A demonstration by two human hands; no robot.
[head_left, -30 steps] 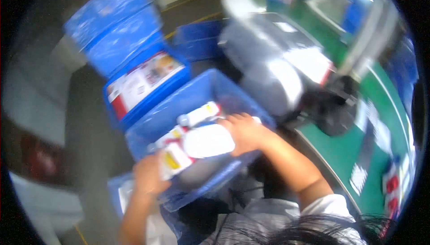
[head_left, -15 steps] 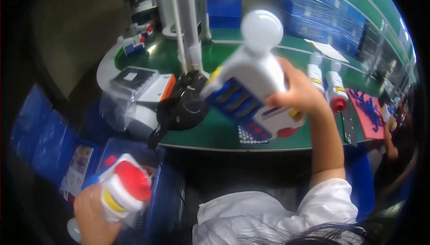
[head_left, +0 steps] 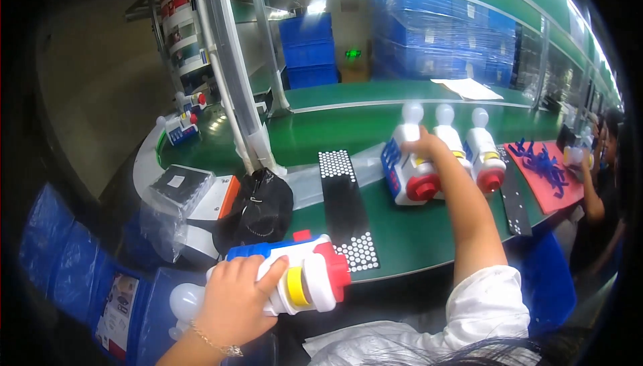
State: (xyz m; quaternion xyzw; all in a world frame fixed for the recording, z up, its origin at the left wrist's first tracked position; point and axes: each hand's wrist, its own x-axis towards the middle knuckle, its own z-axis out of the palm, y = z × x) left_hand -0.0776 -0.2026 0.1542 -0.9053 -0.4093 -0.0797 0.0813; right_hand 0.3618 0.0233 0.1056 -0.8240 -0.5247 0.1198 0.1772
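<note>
My left hand [head_left: 236, 299] is wrapped round a white-and-blue plastic toy [head_left: 313, 282], tilted on its side beyond the table's front edge. This toy has a red end piece, a yellow band and a white bulb-like ball at its other end. On the table, my right hand [head_left: 423, 143] grips the upper body of a matching toy [head_left: 400, 168], which stands with its white ball upward and its red knob toward me. Close to its right are a second standing toy [head_left: 445, 119], partly hidden by my wrist, and a third toy [head_left: 483, 150].
Black strips with white dots [head_left: 345, 198] lie on the green table [head_left: 402, 249]. Left of them sit a black bag [head_left: 264, 205] and an orange-and-white box [head_left: 214, 198]. Blue bins [head_left: 144, 312] stand lower left. A pink mat [head_left: 546, 178] with blue strips lies right, near another person [head_left: 603, 185].
My right hand has lowered its raised toy onto the table beside the others. My left hand has carried its toy up and rightward from over the blue bin. The view has shifted.
</note>
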